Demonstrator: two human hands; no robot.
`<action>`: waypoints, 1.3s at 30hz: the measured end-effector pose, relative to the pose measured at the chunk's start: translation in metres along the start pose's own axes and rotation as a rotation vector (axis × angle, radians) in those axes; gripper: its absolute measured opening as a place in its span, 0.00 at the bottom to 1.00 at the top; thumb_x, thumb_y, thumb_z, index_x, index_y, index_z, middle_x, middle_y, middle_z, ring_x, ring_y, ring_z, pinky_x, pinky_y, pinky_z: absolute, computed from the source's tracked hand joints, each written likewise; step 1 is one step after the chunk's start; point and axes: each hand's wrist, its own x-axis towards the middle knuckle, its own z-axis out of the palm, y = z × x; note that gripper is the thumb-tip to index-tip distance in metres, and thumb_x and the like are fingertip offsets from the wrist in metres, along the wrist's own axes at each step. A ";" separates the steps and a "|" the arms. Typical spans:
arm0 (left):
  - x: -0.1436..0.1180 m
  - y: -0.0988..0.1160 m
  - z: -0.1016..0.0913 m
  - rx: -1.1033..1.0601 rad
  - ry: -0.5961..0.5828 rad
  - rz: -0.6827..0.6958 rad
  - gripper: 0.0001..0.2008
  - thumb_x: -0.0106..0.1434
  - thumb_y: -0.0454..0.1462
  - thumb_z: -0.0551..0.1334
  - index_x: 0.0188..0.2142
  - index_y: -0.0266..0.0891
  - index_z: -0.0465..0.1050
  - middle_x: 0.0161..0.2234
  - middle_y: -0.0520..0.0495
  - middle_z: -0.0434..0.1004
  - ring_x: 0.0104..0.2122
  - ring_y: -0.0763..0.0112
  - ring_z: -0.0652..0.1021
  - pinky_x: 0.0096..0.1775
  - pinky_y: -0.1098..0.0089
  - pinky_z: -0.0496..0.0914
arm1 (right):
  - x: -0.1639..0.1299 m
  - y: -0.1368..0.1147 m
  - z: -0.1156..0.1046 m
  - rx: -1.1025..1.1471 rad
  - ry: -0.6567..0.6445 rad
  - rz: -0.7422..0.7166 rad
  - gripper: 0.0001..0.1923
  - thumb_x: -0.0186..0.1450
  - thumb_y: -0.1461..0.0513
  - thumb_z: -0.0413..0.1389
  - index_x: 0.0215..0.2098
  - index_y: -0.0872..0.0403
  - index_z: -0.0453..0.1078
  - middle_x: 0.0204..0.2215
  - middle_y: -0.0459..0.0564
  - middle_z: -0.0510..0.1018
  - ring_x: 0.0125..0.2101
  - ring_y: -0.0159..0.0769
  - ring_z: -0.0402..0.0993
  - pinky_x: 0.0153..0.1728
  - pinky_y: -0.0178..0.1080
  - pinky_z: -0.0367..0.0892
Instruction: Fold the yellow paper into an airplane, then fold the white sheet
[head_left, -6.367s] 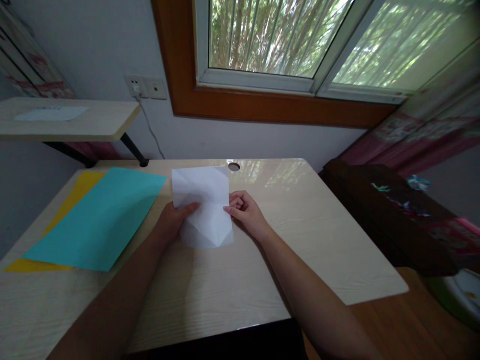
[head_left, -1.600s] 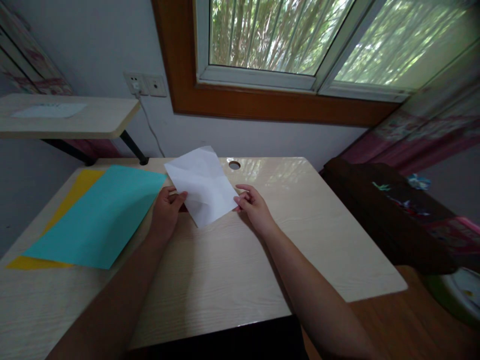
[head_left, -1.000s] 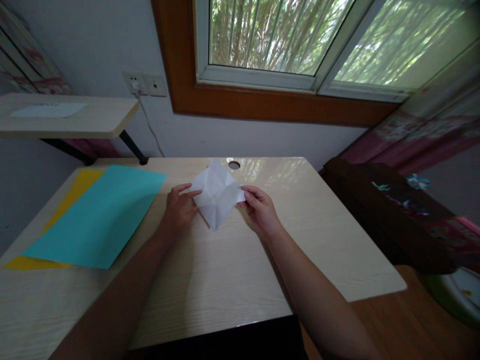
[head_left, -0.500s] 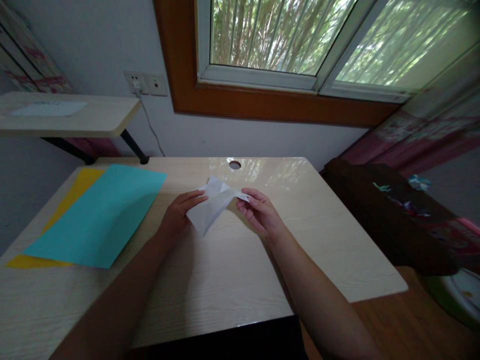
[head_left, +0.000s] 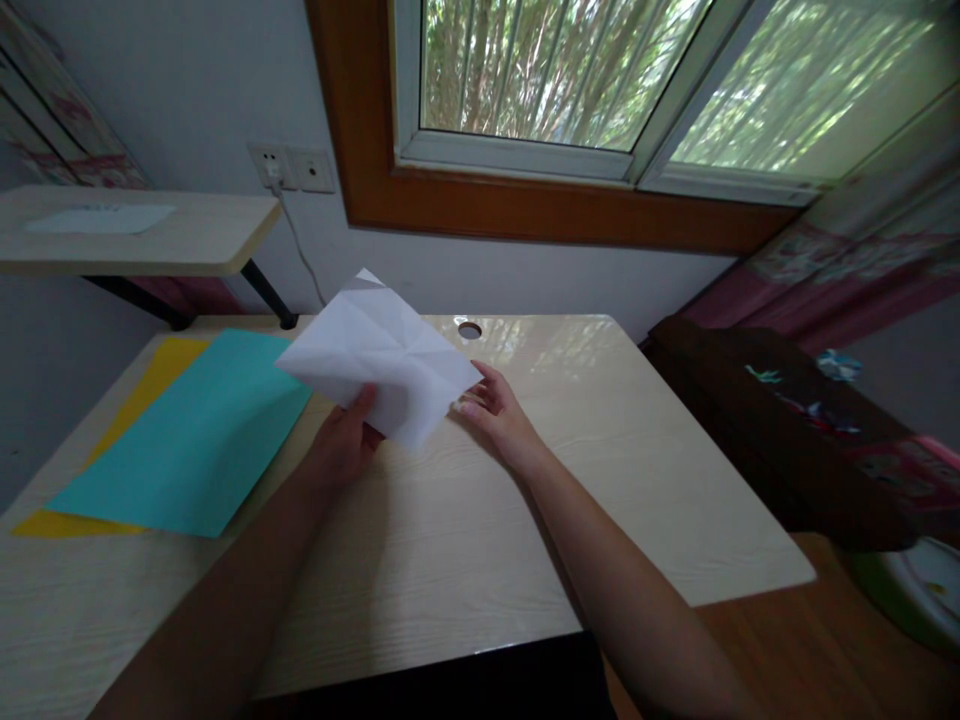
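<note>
A white sheet of paper (head_left: pixel 386 350), unfolded and marked with crossing creases, is held tilted above the desk. My left hand (head_left: pixel 343 440) grips its lower left edge, the thumb on top and the fingers underneath. At the right corner of the paper is my right hand (head_left: pixel 501 415), its thumb and curled fingers apart. The index fingertip is close to that corner; whether it touches cannot be made out. One small corner at the sheet's top looks greyer than the rest.
A turquoise sheet (head_left: pixel 202 430) overlaps a yellow sheet (head_left: pixel 142 385) on the left of the pale wooden desk (head_left: pixel 637 480). Behind them stands a raised shelf (head_left: pixel 217 225) on black legs. A round cable hole (head_left: pixel 469 331) is near the desk's back edge.
The white paper has gone from a folded, bunched shape to a spread sheet, raised toward the left. My left thumb is now on top of it; my right fingers have loosened from the pinch.
</note>
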 end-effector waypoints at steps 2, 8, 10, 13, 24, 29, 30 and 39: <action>-0.001 0.000 0.001 -0.052 -0.022 -0.062 0.19 0.65 0.48 0.66 0.51 0.42 0.73 0.54 0.41 0.79 0.53 0.56 0.79 0.46 0.61 0.80 | -0.001 0.000 0.002 0.061 -0.038 0.057 0.26 0.56 0.56 0.71 0.51 0.46 0.72 0.42 0.46 0.79 0.43 0.35 0.76 0.49 0.42 0.72; -0.007 0.004 0.002 -0.240 -0.145 -0.233 0.18 0.67 0.40 0.65 0.56 0.41 0.72 0.57 0.43 0.76 0.54 0.60 0.79 0.49 0.64 0.79 | -0.004 -0.005 0.000 0.234 0.016 0.151 0.25 0.57 0.58 0.71 0.50 0.44 0.70 0.44 0.43 0.79 0.40 0.33 0.76 0.40 0.37 0.75; -0.010 0.006 0.003 -0.271 -0.195 -0.256 0.21 0.67 0.39 0.66 0.58 0.41 0.70 0.58 0.43 0.76 0.54 0.59 0.78 0.51 0.63 0.79 | -0.007 -0.010 0.002 0.320 -0.021 0.217 0.34 0.56 0.58 0.72 0.57 0.40 0.65 0.52 0.44 0.76 0.46 0.36 0.76 0.44 0.41 0.76; -0.013 0.006 0.004 -0.277 -0.225 -0.291 0.22 0.66 0.39 0.67 0.58 0.40 0.70 0.58 0.42 0.75 0.54 0.58 0.78 0.50 0.62 0.79 | -0.011 -0.016 0.007 0.376 -0.095 0.288 0.38 0.56 0.58 0.72 0.60 0.39 0.63 0.56 0.46 0.74 0.51 0.40 0.75 0.49 0.44 0.75; 0.002 0.003 -0.007 -0.131 -0.121 -0.096 0.25 0.52 0.35 0.76 0.50 0.39 0.78 0.52 0.44 0.80 0.48 0.61 0.80 0.46 0.68 0.77 | 0.006 0.006 -0.019 -0.094 0.070 0.080 0.20 0.54 0.57 0.71 0.43 0.50 0.72 0.36 0.45 0.78 0.35 0.36 0.74 0.38 0.38 0.68; 0.010 0.018 -0.019 0.011 -0.095 0.028 0.33 0.51 0.36 0.75 0.57 0.41 0.73 0.51 0.44 0.80 0.47 0.59 0.80 0.43 0.69 0.76 | 0.003 0.001 -0.030 -0.310 -0.065 0.034 0.18 0.59 0.55 0.68 0.46 0.50 0.75 0.41 0.48 0.79 0.39 0.38 0.74 0.41 0.40 0.68; 0.010 0.021 -0.021 0.039 -0.111 0.033 0.34 0.51 0.36 0.75 0.58 0.42 0.73 0.52 0.44 0.79 0.47 0.59 0.80 0.42 0.69 0.76 | 0.002 -0.001 -0.031 -0.319 -0.070 0.036 0.18 0.59 0.55 0.67 0.47 0.50 0.76 0.42 0.48 0.79 0.39 0.38 0.74 0.41 0.40 0.68; 0.011 0.030 -0.035 0.078 -0.313 -0.075 0.48 0.49 0.34 0.76 0.67 0.48 0.60 0.56 0.40 0.76 0.48 0.56 0.81 0.40 0.67 0.77 | 0.002 -0.016 -0.048 -0.440 -0.086 -0.032 0.16 0.62 0.54 0.66 0.48 0.47 0.78 0.47 0.51 0.80 0.44 0.41 0.76 0.45 0.43 0.71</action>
